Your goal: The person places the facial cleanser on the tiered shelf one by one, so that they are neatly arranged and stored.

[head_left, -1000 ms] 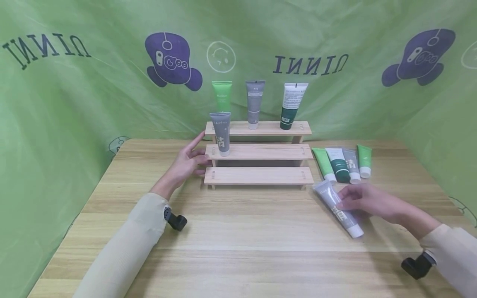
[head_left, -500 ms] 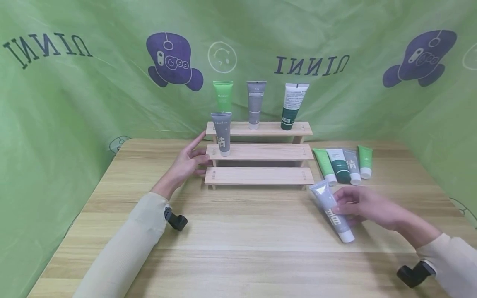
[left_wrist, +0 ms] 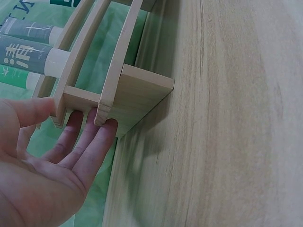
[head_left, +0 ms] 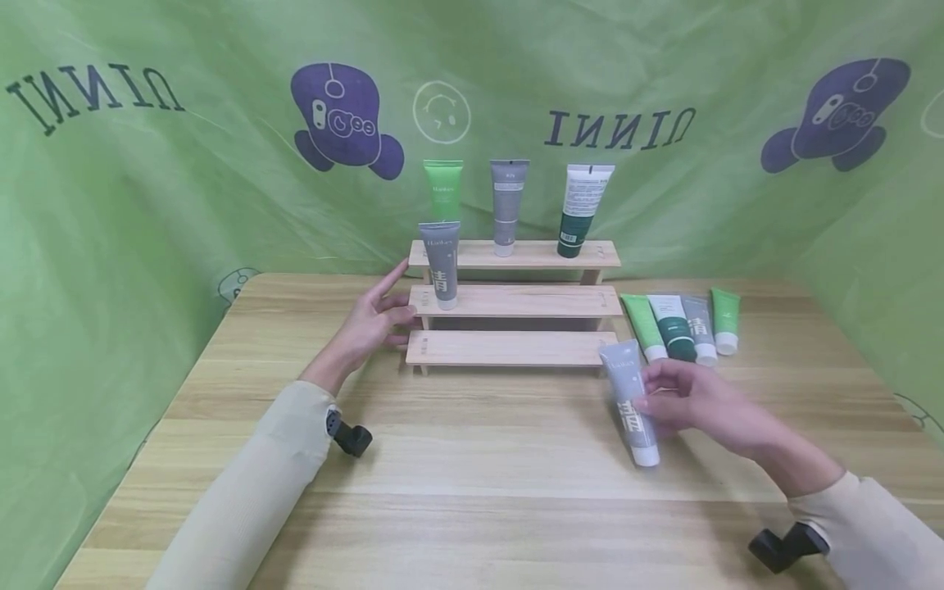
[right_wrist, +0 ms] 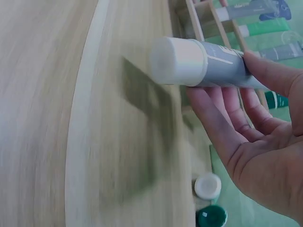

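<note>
My right hand (head_left: 696, 403) pinches a grey squeeze tube (head_left: 630, 406) with a white cap between thumb and fingers, held tilted above the table, cap end down. In the right wrist view, the tube's white cap (right_wrist: 173, 61) points away from the fingers over its shadow. My left hand (head_left: 367, 321) rests against the left end of a three-tier wooden display rack (head_left: 516, 348), its fingers spread along the tiers. In the left wrist view, the thumb touches one board's end and the fingertips (left_wrist: 110, 125) another. A grey tube (head_left: 442, 266) stands at the middle tier's left end.
On the top tier stand a green tube (head_left: 443, 192), a grey tube (head_left: 506, 209) and a white-and-dark-green tube (head_left: 583, 211). Several tubes lie right of the rack, including a light green tube (head_left: 643, 324). A green printed cloth (head_left: 221, 188) hangs behind the wooden table (head_left: 442, 524).
My right hand has moved left with the grey tube, bringing its upper end to the bottom tier's right corner, and the tube has turned more upright. The left hand stays against the rack.
</note>
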### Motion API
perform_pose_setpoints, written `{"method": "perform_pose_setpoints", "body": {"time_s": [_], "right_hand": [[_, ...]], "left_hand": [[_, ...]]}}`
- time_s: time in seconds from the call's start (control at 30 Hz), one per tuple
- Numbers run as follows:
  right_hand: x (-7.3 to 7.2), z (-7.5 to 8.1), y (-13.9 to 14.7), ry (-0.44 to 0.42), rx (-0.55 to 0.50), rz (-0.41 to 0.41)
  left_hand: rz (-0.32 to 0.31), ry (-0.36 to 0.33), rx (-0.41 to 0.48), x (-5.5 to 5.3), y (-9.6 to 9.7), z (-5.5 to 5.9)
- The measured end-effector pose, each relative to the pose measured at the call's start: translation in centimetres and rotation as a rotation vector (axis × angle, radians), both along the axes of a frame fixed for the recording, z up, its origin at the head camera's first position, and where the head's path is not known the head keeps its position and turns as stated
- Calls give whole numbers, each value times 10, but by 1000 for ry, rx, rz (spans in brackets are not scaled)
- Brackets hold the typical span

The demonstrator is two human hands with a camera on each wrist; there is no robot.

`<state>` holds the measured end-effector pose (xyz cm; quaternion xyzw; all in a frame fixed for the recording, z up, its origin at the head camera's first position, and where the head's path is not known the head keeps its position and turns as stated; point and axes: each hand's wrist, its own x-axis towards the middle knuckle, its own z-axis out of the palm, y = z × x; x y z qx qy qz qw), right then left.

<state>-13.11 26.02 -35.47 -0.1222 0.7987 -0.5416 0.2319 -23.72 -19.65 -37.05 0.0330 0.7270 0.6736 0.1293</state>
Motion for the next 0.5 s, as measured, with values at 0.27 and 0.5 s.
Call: {"method": "perform_pose_setpoints", "body": {"time_s": [0.27, 0.5], "right_hand": [[-1, 4, -25, 58, -64, -65], [-6, 11, -44, 94, -88, -125]], "left_hand": [[11, 9, -22, 2, -2, 0], [3, 19, -23, 2, 0, 1]]}}
